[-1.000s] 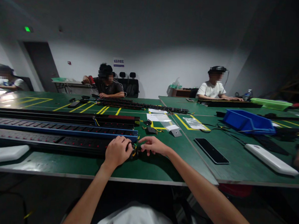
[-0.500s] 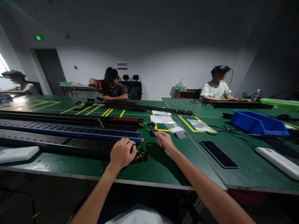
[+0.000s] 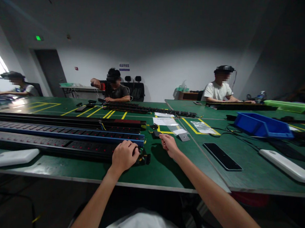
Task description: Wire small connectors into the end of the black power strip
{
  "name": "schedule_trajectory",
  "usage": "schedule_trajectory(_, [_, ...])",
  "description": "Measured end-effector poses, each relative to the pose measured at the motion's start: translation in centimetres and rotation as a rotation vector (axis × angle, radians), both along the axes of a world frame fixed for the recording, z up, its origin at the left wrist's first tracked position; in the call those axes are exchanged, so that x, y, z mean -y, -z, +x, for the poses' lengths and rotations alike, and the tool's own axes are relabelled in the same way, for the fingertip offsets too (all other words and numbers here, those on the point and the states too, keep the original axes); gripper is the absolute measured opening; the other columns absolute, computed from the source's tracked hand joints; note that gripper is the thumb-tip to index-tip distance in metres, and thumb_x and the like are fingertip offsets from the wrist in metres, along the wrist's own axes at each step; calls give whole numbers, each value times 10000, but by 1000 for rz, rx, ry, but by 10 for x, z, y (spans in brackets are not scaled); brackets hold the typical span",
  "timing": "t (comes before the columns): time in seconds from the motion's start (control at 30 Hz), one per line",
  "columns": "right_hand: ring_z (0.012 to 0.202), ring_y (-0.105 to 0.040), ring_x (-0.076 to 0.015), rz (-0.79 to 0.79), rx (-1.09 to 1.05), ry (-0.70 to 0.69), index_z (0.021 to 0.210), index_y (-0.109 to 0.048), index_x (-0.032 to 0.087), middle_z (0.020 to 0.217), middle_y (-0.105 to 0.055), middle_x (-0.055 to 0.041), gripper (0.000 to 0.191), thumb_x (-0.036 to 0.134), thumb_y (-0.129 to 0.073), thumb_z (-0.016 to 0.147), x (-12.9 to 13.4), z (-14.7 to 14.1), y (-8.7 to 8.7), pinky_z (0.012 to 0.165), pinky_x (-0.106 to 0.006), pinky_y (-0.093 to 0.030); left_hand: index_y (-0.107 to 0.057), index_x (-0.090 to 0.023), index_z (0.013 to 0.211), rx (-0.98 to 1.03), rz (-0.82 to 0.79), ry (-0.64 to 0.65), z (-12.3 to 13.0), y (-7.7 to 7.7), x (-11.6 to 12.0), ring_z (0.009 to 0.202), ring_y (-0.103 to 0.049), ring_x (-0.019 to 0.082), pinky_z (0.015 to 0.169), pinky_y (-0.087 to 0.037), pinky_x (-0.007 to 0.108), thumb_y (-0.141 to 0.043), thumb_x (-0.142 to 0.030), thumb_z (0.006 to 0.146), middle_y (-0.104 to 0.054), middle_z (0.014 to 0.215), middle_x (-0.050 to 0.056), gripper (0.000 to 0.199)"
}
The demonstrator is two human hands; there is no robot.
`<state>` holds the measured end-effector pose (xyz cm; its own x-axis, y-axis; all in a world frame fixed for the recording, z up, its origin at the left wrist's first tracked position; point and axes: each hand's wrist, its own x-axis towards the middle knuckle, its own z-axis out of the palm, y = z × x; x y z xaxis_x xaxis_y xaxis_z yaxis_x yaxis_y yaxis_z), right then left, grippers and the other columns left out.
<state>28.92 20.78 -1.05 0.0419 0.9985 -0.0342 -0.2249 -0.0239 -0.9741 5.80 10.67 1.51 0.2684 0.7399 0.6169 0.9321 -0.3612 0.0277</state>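
Far left, white case (image 3: 12, 158) lies flat near the front edge of the table (image 3: 148, 177), presumably parked there to leave the strips free. Behind it, near strip (image 3: 88, 147), black with red dots, lies lengthwise on the table; blue-edged strip (image 3: 63, 130) runs just behind, dark rail (image 3: 64, 120) behind that, likely lined up so their right ends sit within reach. Left hand (image 3: 124, 156) rests over the near strip's right end, fingers bent down, probably steadying it (tips hidden, can't tell how firm the grip is). Dark end piece (image 3: 146, 158) sticks out just past that hand. Next, small black part (image 3: 155, 134); right hand (image 3: 169, 145) is at it, fingers narrow, tips together by its edge, can't tell if they actually pinch it. Then grey plate (image 3: 183, 137), clear bag (image 3: 202, 128), phone (image 3: 222, 156) lying flat, blue bin (image 3: 262, 126) farther back, second white case (image 3: 287, 166), apparently kept aside.
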Motion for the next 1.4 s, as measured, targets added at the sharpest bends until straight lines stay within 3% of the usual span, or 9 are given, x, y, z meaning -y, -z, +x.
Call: schedule_trajectory(1.4, [383,-316,-42,-2,71,-65,863,-641,141,486,-423,88,218,256,-675,681,-2,0,3,345,-157,-167,-695,-216,961,-8,-8,2,1,-2,1,899,-586,226,771,-457,358,-467,-278,929,-665,915,67,239])
